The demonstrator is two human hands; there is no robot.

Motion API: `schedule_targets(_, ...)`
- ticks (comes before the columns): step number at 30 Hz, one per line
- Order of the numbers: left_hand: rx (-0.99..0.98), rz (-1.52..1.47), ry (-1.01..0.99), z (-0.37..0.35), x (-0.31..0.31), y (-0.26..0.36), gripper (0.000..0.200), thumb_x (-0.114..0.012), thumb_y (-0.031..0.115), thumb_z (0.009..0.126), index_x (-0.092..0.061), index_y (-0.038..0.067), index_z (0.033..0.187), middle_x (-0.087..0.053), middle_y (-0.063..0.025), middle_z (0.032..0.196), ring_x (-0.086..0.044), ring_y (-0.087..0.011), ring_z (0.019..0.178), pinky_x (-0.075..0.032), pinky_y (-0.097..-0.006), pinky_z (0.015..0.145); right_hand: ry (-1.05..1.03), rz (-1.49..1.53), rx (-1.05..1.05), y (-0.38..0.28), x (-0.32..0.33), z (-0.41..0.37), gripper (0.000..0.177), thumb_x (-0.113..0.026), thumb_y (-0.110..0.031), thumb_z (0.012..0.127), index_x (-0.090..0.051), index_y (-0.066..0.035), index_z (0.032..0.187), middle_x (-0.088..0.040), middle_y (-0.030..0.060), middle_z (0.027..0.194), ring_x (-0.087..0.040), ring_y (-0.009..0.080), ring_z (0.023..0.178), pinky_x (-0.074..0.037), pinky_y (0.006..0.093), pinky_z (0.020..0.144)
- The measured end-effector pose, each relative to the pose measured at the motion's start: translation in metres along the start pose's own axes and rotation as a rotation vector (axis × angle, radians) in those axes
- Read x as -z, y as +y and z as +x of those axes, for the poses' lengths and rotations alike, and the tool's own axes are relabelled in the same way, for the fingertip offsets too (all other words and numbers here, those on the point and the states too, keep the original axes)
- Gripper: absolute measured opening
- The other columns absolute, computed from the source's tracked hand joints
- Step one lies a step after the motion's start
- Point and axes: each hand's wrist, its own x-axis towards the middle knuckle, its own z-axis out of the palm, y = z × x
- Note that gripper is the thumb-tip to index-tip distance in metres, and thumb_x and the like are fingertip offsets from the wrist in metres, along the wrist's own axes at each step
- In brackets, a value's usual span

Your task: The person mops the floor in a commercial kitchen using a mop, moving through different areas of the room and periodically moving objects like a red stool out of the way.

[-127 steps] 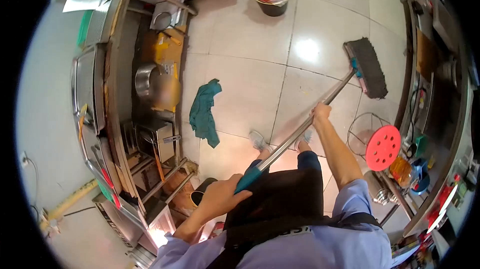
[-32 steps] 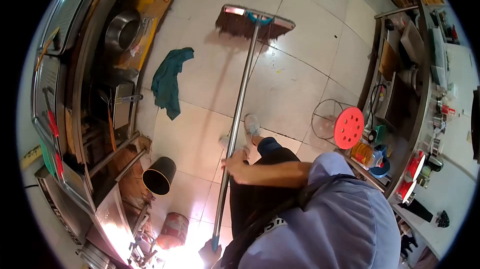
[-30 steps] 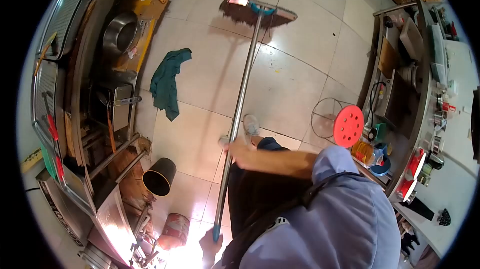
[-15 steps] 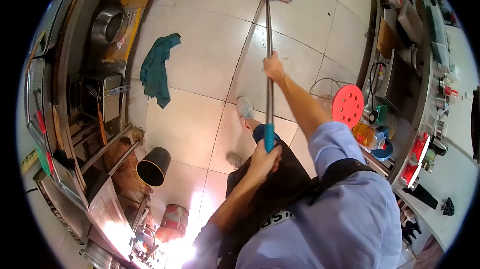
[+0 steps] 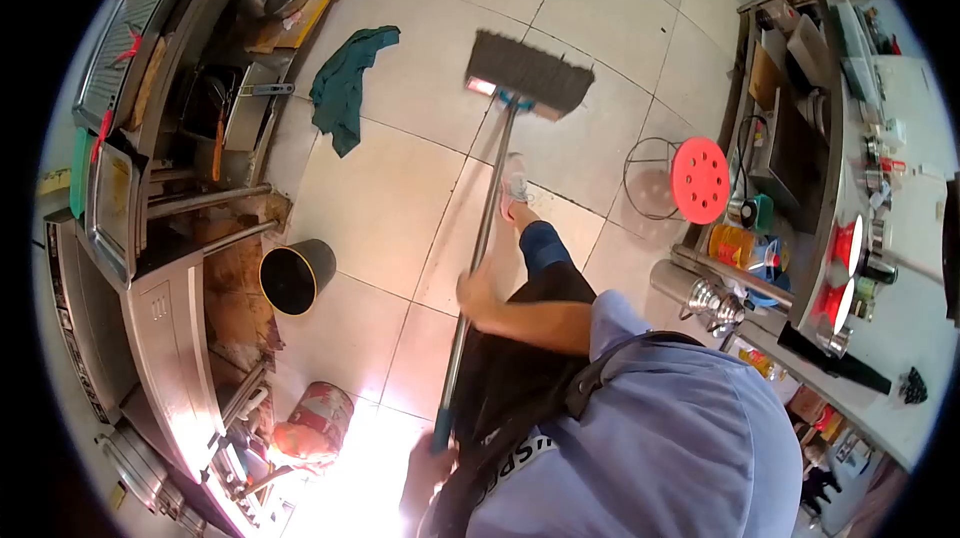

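A broom with a wide dark-bristled head (image 5: 530,73) stands on the tiled floor, its long metal pole (image 5: 487,223) slanting down toward my body. My right hand (image 5: 482,296) is closed around the middle of the pole, slightly smeared by motion. At the teal grip at the pole's end, my left hand (image 5: 425,470) is closed, partly washed out by bright light. My shoe (image 5: 514,178) is beside the pole, behind the broom head. Left of the broom, a crumpled green cloth (image 5: 350,83) lies on the floor.
A black bin (image 5: 297,278) and a reddish container (image 5: 315,418) stand at left by the metal counter (image 5: 170,338). To the right are a red round stool (image 5: 699,181), a steel flask (image 5: 690,293) and shelves with an oil bottle (image 5: 732,246).
The broom head has come closer to my feet. Both hands have moved down and left with the pole, which now leans more. One foot has stepped forward.
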Motion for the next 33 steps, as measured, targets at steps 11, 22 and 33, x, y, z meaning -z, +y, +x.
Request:
schedule_targets(11,0.368,0.631,0.313,-0.143,0.014,-0.208,0.029,-0.064,0.019,0.069,-0.058,0.007,0.095,-0.060,-0.0090,0.075,-0.060,-0.0225,0.065,-0.048,-0.0354,0.060,-0.816,0.342,-0.944,0.118,-0.091,-0.127,0.020,-0.061,-0.022,0.079,-0.051,-0.005,0.083,-0.050,0.0053,0.070,-0.054,0.0213,0.062,-0.048,0.0532,0.066)
schedule_targets(22,0.224,0.814,0.321,-0.100,0.024,-0.195,0.028,-0.062,0.021,0.069,-0.058,0.009,0.094,-0.061,-0.0100,0.076,-0.060,-0.0249,0.068,-0.048,-0.0373,0.061,-0.601,0.845,-0.767,0.060,0.000,-0.109,0.037,-0.057,-0.007,0.072,-0.041,-0.011,0.104,-0.050,0.0079,0.071,-0.053,0.0189,0.057,-0.035,0.0351,0.041)
schedule_targets(33,-0.506,0.937,0.191,0.097,-0.102,0.032,0.024,-0.059,0.024,0.069,-0.059,0.010,0.089,-0.059,-0.0112,0.076,-0.059,-0.0306,0.071,-0.047,-0.0417,0.062,-0.180,1.005,-0.340,0.045,0.230,0.168,0.012,-0.058,-0.015,0.073,-0.049,-0.009,0.068,-0.046,0.0043,0.059,-0.048,0.0185,0.054,-0.038,0.0368,0.045)
